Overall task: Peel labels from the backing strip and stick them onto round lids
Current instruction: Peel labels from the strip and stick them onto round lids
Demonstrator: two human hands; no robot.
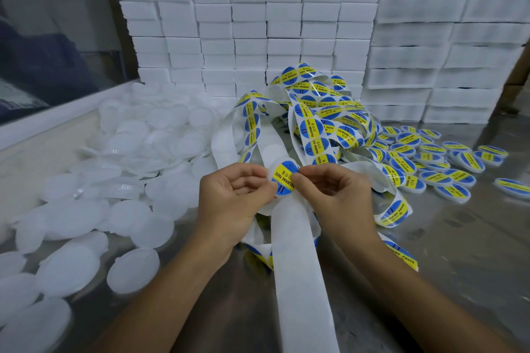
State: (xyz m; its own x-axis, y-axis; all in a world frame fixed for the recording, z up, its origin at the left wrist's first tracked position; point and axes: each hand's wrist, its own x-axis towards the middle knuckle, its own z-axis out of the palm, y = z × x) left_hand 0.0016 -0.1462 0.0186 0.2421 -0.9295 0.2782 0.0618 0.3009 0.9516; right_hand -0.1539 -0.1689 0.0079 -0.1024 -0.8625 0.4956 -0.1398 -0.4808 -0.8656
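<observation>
Between my hands is a round blue and yellow label [284, 178] reading "SOLDERING PASTE", lying on a round white lid whose edge shows at its left. My left hand [232, 195] holds the lid's left side with curled fingers. My right hand [335, 195] pinches the label's right edge with thumb and forefinger. The white backing strip [298, 252] runs down from under my hands toward me. A tangled heap of strip with labels [321, 120] lies just behind my hands.
Bare white lids [126, 169] are piled across the left of the metal table [459, 252]. Labelled lids [436, 160] lie scattered at the right. Stacks of white foam blocks [246, 23] wall off the back. A white ledge [57, 120] borders the left.
</observation>
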